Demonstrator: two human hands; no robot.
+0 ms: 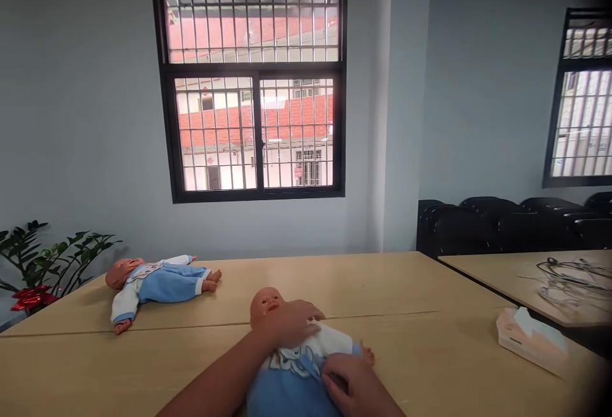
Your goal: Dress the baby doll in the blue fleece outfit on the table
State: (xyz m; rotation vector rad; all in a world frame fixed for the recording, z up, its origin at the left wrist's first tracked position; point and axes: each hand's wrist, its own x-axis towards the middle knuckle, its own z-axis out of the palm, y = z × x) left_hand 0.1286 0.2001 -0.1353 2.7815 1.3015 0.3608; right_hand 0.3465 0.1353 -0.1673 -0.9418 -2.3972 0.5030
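A baby doll (291, 391) in a blue and white outfit lies on its back on the table just in front of me, its head pointing away. Across its upper chest, close under the chin, rests my left hand (295, 324), fingers stretched out and a little apart. My right hand (352, 379) is curled at the doll's side below its outstretched arm, with thumb and fingers closed on the blue cloth of the outfit. The doll's legs are out of view at the bottom, and its other arm is hidden behind my left forearm.
A second doll (172, 282) in similar clothes lies at the far left of the wooden table (373, 283). A tissue box (531, 342) stands at the right. Cables (574, 277) lie on another table, with black chairs (459, 229) behind. A potted plant (62, 261) is at the left.
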